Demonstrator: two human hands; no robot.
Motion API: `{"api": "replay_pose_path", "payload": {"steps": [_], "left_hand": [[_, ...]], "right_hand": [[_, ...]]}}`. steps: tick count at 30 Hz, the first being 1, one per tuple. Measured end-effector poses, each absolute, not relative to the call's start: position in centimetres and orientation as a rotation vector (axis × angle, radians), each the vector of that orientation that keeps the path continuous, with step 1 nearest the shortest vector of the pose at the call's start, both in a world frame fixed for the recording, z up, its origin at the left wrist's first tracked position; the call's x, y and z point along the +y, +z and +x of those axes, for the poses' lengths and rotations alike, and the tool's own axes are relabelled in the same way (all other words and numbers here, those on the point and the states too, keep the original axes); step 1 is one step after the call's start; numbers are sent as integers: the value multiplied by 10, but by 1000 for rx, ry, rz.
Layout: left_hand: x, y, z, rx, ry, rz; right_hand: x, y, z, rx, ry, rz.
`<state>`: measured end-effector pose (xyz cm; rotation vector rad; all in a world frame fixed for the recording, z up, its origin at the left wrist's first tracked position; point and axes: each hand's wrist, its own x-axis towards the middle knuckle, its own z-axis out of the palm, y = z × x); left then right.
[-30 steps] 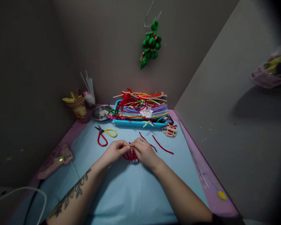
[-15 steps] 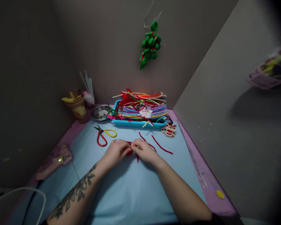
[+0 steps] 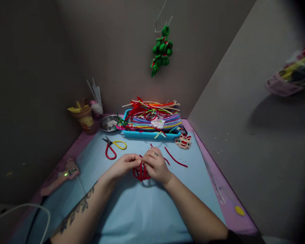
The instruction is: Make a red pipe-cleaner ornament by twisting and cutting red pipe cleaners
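Observation:
A red cage-like shape of bent pipe cleaners (image 3: 141,173) hangs below my fingertips, over the blue sheet. My left hand (image 3: 128,164) pinches its top from the left, thumb and forefinger together. From the right, my right hand (image 3: 156,165) closes on the same top edge, its fingertips meeting those of the left. Where the fingers meet, the strands are hidden. Just beyond my right hand lie loose red pipe cleaners (image 3: 176,158), one partly covered by the hand. Scissors (image 3: 113,146) with one red and one yellow handle rest spread to the left.
A blue tray (image 3: 152,135) heaped with coloured pipe cleaners stands at the back, beside a metal bowl (image 3: 109,123). A beige and red ornament (image 3: 183,141) lies at its right. The pink glue gun (image 3: 63,176) is at far left. Above hangs a green decoration (image 3: 162,51).
My hands have turned and tilted, so the red cage shape now shows hanging beneath them. The right hand's back has rolled upward. The view has shifted slightly.

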<state>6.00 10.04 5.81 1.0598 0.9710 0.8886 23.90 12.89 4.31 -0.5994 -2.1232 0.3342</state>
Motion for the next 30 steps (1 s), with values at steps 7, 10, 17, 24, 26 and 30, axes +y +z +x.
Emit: {"api": "replay_pose_path", "payload": {"steps": [7, 10, 17, 24, 26, 30], "left_hand": [[100, 56, 68, 1125, 986, 1263], [98, 59, 70, 1326, 1032, 1588], [99, 58, 67, 1341, 1024, 1607], [105, 52, 59, 1077, 943, 1161], [105, 53, 59, 1041, 928, 1117], [104, 56, 62, 1022, 923, 1083]], "right_hand": [[126, 41, 230, -2101, 345, -852], [128, 40, 225, -2035, 567, -933], [133, 42, 228, -1891, 870, -909], [133, 49, 233, -1914, 839, -816], [132, 48, 233, -1927, 828, -812], [132, 44, 232, -1947, 697, -833]]}}
